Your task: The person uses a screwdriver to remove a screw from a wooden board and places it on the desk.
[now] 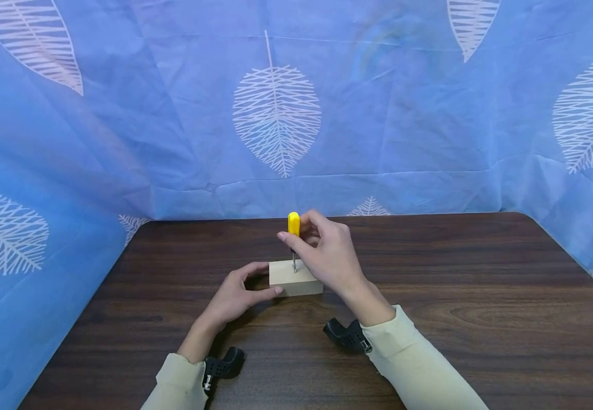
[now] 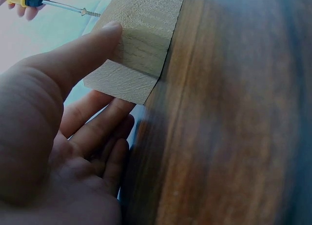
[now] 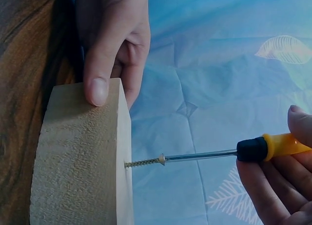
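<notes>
A pale wooden block (image 1: 296, 288) lies on the table, its left end held between the thumb and fingers of my left hand (image 1: 237, 293). Out of its top face stands a screw (image 3: 144, 162), tip in the wood and most of the thread showing. The tip of a screwdriver (image 1: 293, 224) meets the screw head, and the metal shaft lines up with the screw. My right hand (image 1: 334, 247) holds the screwdriver's yellow and black handle from the side, thumb and fingers around it. In the left wrist view, the left thumb (image 2: 92, 52) presses the block's near side.
The dark wood-grain table (image 1: 455, 302) carries the block and reaches back to a blue cloth (image 1: 183, 114) printed with white leaves, which hangs behind and at both sides. A black wrist mount (image 1: 224, 363) sits on the left wrist, another wrist mount (image 1: 346, 335) on the right.
</notes>
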`<act>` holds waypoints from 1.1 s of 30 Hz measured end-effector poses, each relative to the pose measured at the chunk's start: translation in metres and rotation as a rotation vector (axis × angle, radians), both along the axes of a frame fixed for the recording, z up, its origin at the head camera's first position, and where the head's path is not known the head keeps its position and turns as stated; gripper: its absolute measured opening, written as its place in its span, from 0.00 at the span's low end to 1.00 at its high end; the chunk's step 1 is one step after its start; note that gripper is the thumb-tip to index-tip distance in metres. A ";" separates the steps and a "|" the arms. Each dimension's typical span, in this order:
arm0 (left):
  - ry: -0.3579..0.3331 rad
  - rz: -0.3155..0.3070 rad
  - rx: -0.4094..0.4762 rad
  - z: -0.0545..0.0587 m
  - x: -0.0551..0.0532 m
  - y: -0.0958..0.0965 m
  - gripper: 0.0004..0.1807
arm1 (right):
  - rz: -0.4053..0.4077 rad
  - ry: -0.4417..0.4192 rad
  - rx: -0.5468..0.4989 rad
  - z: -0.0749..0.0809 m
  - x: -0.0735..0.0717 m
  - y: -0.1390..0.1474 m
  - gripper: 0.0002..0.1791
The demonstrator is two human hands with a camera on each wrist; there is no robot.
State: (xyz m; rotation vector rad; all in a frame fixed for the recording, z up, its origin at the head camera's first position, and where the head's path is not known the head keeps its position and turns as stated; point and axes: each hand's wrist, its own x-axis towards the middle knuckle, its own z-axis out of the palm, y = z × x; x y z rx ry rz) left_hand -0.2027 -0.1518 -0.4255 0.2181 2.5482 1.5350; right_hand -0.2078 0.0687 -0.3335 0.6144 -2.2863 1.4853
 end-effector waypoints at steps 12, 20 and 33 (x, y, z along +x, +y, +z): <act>0.002 0.004 -0.007 -0.001 0.001 -0.001 0.35 | 0.000 0.001 0.022 0.000 -0.001 0.000 0.11; 0.005 0.001 -0.011 0.000 -0.001 0.000 0.35 | -0.029 0.044 0.037 0.000 -0.001 0.001 0.09; 0.010 0.002 -0.009 0.000 -0.001 0.000 0.34 | 0.020 -0.065 -0.007 0.002 -0.001 0.003 0.13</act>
